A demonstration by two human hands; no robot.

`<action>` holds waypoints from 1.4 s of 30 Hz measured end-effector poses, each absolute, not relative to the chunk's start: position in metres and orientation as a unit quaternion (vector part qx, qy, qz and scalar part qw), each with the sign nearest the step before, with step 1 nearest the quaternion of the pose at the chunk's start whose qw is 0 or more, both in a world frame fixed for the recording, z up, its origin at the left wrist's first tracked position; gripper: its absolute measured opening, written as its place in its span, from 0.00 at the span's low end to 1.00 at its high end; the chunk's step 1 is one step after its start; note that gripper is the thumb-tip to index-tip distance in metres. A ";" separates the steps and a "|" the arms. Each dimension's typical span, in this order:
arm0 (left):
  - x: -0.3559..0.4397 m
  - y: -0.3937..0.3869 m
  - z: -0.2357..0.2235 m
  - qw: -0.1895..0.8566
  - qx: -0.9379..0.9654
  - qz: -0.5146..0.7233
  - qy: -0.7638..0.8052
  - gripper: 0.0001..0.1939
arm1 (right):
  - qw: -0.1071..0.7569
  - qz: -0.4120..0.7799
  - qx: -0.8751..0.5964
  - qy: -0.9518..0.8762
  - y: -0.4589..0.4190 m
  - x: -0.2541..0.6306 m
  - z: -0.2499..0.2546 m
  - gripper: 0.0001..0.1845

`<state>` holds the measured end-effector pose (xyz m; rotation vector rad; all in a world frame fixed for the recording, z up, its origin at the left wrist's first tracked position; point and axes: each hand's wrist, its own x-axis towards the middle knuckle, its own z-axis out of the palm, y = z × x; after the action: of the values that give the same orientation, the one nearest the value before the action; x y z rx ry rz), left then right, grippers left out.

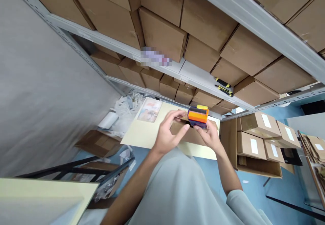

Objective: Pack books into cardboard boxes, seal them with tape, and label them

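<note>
A small block-shaped item [198,117], bright orange with dark purple edges and a yellow piece on top, is held up over the pale yellow table [132,130]. My right hand [212,136] grips it from the lower right, with the thumb along its near face. My left hand [166,133] is beside its left edge, thumb and fingers apart; whether the tips touch it I cannot tell. Below both hands lies a brown cardboard piece or box [194,137], partly hidden by them. A printed picture sheet [149,109] lies at the table's left.
Metal shelving [162,67] packed with brown boxes rises in front. Two yellow-and-black cutters [223,86] lie on a shelf. Cartons with white labels [254,145] sit in a large open box at right. At left are an open carton [99,143] and white plastic scraps [129,108].
</note>
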<state>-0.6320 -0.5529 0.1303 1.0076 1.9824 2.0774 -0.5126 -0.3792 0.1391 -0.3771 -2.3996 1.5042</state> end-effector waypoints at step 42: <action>-0.668 -0.594 0.038 0.363 -0.023 0.765 0.531 0.28 | -0.251 0.231 -0.220 -0.914 -0.291 -0.470 0.189 0.30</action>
<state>-0.6681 -0.5936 0.0385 -0.0596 1.3684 1.9702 -0.4704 -0.2914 0.1892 -0.8295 -3.4462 0.8697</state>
